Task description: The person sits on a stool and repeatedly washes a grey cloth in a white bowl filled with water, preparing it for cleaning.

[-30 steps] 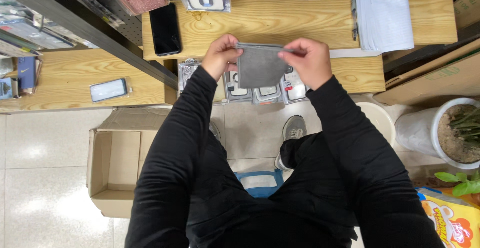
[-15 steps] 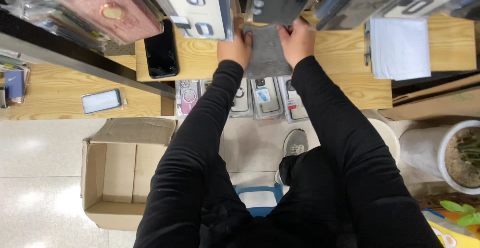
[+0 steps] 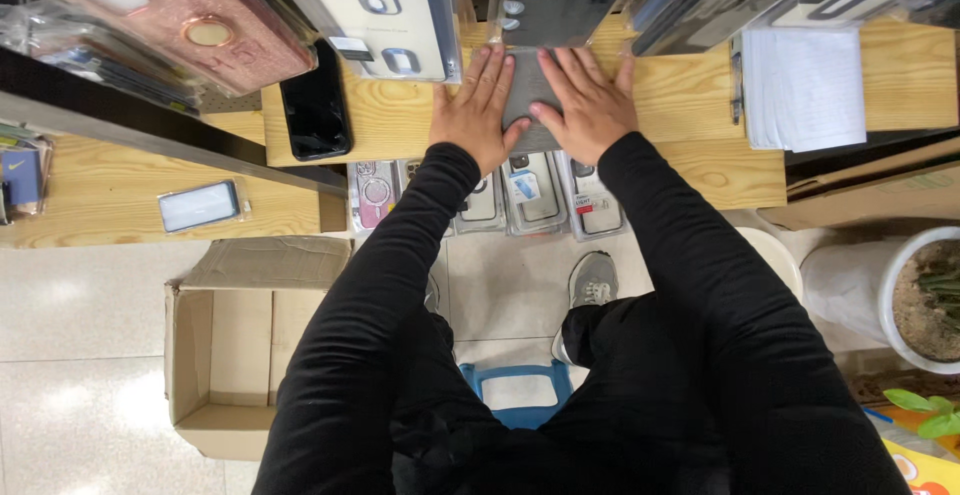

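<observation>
Lowered grey pouch [image 3: 528, 95] under flattened hands

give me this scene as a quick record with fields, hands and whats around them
left hand: flat, palm down, on the left part of the grey pouch
right hand: flat on its right part
surface: light wooden shelf
left of hands: black phone lying flat
right of hands: white paper stack
below shelf edge: row of packaged phone cases
floor: open cardboard box, potted plant

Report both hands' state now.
Left hand: open, flat on the grey case.
Right hand: open, flat on the same case.
</observation>
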